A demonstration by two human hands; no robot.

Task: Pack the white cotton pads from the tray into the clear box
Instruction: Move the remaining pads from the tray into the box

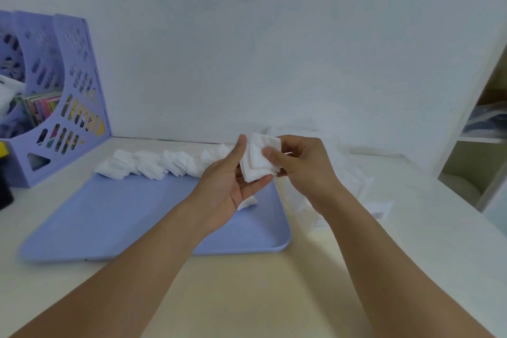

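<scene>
Right now your left hand (233, 186) and right hand (299, 167) both pinch a small stack of white square cotton pads (259, 159) above the blue plastic tray's (109, 217) two-o'clock corner; more pads (153, 163) line its twelve-o'clock edge.

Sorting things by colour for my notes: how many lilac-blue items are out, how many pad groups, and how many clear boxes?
Lilac-blue items: 2, tray and file rack
Pad groups: 2, row on the tray, stack held in both hands
Clear boxes: 1, box
Total: 5
</scene>
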